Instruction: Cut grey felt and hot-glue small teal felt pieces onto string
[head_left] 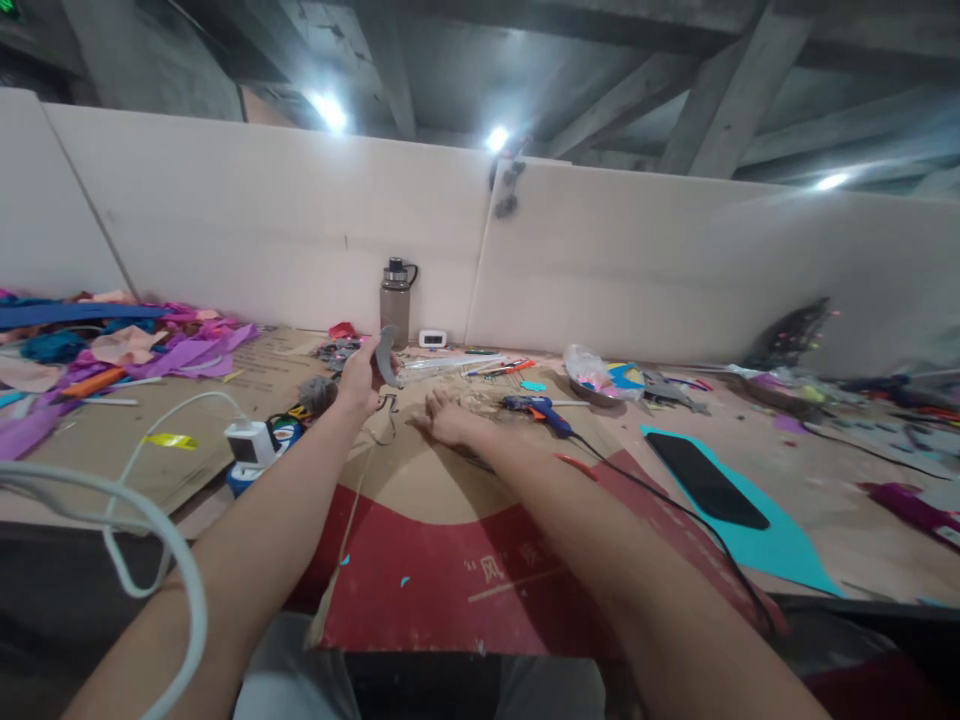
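My left hand (361,378) is raised a little above the cardboard sheet (420,480) with its fingers closed round a curved grey piece (385,357) that stands upright. My right hand (448,418) rests low on the cardboard just to the right, fingers curled down; whether anything is in it is hidden. A blue glue gun (536,408) lies on the cardboard right of my right hand, its black cord (660,500) trailing toward me.
A dark water bottle (395,300) stands at the white partition behind my hands. Purple and coloured paper scraps (112,350) pile at the left. A white charger (251,443) and cable lie at left. A teal sheet (780,545) bearing a black shape (709,482) lies at right.
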